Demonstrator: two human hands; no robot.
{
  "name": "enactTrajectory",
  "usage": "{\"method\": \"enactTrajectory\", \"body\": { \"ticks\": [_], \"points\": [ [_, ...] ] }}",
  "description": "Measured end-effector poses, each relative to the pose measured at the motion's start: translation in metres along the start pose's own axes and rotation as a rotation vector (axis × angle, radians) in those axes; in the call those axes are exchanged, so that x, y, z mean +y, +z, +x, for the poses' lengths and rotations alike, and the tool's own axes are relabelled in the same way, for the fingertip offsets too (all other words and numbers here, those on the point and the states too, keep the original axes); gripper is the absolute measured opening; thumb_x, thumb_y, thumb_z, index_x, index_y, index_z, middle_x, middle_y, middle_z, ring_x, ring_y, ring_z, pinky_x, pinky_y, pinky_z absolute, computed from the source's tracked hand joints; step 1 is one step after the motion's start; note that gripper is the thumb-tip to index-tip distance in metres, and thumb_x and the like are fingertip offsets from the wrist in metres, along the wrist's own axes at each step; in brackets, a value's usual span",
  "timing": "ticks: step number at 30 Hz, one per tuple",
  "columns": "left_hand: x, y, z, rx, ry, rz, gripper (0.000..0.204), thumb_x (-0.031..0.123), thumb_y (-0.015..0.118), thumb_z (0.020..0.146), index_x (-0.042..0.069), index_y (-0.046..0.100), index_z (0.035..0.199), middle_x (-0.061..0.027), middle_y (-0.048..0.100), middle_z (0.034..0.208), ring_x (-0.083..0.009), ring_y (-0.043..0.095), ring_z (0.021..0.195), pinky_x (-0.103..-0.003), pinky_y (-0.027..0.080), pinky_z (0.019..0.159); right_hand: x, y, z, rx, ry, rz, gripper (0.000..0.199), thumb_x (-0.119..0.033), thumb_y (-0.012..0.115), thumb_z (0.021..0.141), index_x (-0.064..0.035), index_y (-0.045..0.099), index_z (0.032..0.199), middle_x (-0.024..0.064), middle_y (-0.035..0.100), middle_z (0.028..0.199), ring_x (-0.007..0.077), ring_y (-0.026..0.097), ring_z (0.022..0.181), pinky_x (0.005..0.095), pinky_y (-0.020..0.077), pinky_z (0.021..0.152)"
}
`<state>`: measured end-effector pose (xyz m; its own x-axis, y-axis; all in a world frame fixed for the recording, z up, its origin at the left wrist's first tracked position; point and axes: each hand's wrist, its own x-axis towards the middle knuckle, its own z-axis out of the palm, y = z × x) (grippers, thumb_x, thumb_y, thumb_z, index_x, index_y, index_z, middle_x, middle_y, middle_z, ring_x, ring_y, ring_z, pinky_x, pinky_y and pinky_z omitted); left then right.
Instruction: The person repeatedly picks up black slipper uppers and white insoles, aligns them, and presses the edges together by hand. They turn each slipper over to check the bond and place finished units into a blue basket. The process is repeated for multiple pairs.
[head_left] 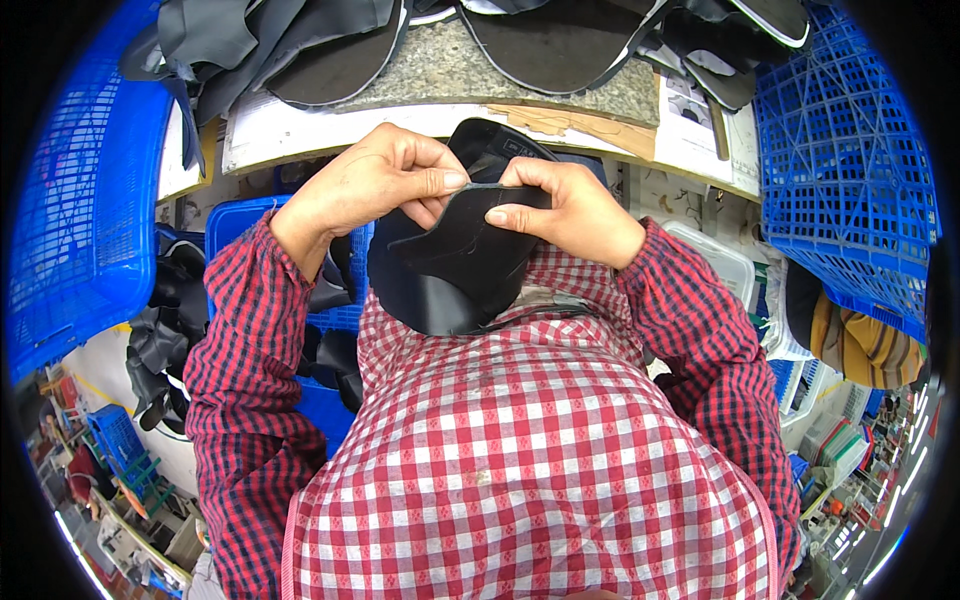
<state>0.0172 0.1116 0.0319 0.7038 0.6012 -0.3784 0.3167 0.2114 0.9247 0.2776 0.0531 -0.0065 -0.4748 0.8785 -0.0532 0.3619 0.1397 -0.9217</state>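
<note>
Checked red-and-white shirt (520, 440) fills the near half of what we see, so that's closest to the camera, with two sleeves of darker red plaid running up from it. Past that we've got both hands up against one black curved piece (455, 265), kind of a shoe-upper or cap-panel shape, held just above the chest, roughly in the middle. Left hand (375, 180) has its thumb and forefinger pinched shut on the top edge of the piece, other fingers curled over. Right hand (565, 205) is doing the same from the other side, thumb pressed flat on the edge, fingers folded behind it. The two thumbs nearly meet at the middle of that edge.

Moving outward: a second dark piece (495, 145) pokes up right behind the fingers, touching the one we're holding. Further off sits a stone-topped bench (460, 70) with a heap of black pieces (340, 50) with pale edging on it, too overlapped for us to count. We count three blue plastic crates: one big on the far left (85, 230), one on the far right (850, 160), one low under the left forearm (235, 215). More black pieces (165, 330) hang down on the left.
</note>
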Motion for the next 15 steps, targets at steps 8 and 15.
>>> {"method": "enactTrajectory", "body": {
  "ticks": [8, 15],
  "points": [
    [-0.006, 0.020, -0.006, 0.089, 0.120, 0.002, 0.023, 0.022, 0.068, 0.102, -0.001, 0.071, 0.105, 0.0023, 0.065, 0.087, -0.0052, 0.062, 0.079, -0.022, 0.054, 0.073, 0.000, 0.004, -0.005, 0.053, 0.043, -0.040, 0.028, -0.030, 0.082, 0.089, -0.0060, 0.069, 0.095, 0.0097, 0.071, 0.084, 0.0248, 0.070, 0.078, 0.0366, 0.0531, 0.072],
    [-0.017, 0.034, -0.010, 0.199, 0.088, -0.096, 0.013, 0.004, 0.073, 0.095, -0.003, 0.071, 0.107, 0.0013, 0.070, 0.094, -0.0034, 0.064, 0.085, -0.020, 0.053, 0.077, -0.003, 0.002, -0.004, 0.096, -0.078, -0.134, 0.031, -0.016, 0.084, 0.086, -0.0032, 0.064, 0.105, 0.0070, 0.068, 0.096, 0.0160, 0.065, 0.091, 0.0325, 0.0528, 0.084]
  ]
}}
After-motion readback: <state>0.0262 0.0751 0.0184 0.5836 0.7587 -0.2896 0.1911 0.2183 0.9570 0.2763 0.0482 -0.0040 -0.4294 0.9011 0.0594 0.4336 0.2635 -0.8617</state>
